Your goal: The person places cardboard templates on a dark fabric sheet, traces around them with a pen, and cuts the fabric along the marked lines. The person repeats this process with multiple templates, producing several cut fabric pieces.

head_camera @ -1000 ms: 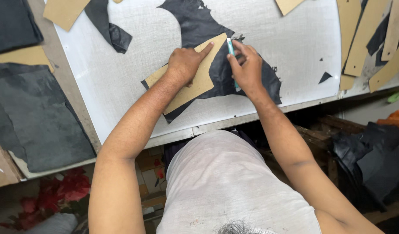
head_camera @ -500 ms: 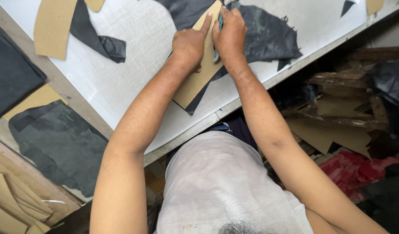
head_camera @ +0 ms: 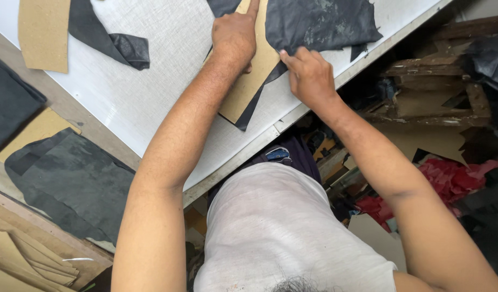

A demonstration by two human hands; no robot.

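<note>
A tan card pattern (head_camera: 248,81) lies flat under my left hand (head_camera: 235,35) on dark, mottled leather (head_camera: 319,24); my right hand (head_camera: 309,75) touches the leather's edge.

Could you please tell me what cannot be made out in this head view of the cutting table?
- Any tool in the right hand: hidden inside the curled fingers.
- Top of the tan cardboard pattern: cut off by the upper edge and covered by the left hand.
- Full outline of the dark leather piece: cut off by the upper edge.
</note>
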